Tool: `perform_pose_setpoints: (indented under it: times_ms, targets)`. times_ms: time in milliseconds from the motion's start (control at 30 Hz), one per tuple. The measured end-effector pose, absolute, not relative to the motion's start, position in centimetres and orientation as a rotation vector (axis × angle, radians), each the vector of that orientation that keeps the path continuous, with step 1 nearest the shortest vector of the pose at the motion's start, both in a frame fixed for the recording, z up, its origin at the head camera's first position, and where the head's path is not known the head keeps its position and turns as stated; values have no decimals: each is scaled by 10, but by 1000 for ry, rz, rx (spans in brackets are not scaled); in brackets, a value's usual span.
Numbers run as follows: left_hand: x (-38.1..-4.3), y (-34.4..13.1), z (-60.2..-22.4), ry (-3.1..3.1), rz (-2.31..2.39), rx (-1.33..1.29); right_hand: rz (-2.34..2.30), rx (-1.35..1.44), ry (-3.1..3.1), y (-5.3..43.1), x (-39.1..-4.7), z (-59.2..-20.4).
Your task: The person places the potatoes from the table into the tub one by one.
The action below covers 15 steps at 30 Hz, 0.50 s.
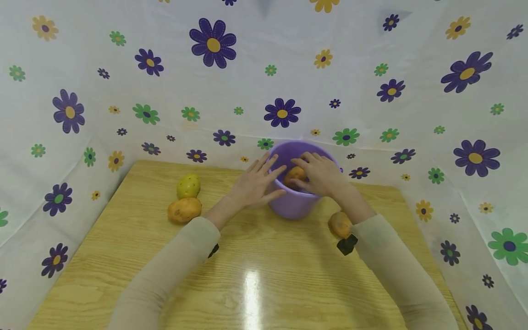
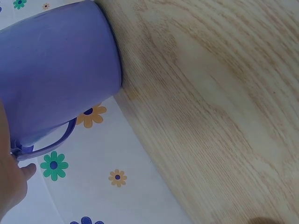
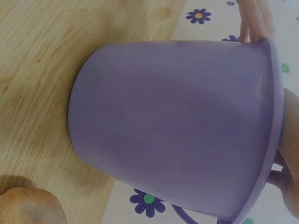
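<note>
A purple bucket stands upright at the far edge of the table. My right hand reaches over its rim, thumb and fingers around a brown potato at the bucket's mouth. On the bucket's left side my left hand has its fingers spread and fairly straight, fingertips right at the rim. The right wrist view shows the bucket wall close up, with the left fingers beside the rim. In the left wrist view, the bucket's handle hangs down behind it.
Another potato lies on the table by my right wrist. To the left, a potato sits in front of a yellow-green, dark-spotted roundish item. A white flowered sheet rises behind the table and along both sides.
</note>
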State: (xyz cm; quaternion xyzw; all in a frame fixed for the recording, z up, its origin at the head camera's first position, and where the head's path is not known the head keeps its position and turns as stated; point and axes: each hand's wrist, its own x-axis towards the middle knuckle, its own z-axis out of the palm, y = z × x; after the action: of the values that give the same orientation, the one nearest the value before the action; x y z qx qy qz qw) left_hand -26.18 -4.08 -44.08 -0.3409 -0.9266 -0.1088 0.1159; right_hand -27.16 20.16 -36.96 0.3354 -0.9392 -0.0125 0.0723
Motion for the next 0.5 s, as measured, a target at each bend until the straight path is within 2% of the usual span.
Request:
perform_pose_setpoints:
  times_ms: [500]
  targets:
    - [-262,-41,-442,-2691,-344,-1000,-8,1046,-2717,210,-250,-360]
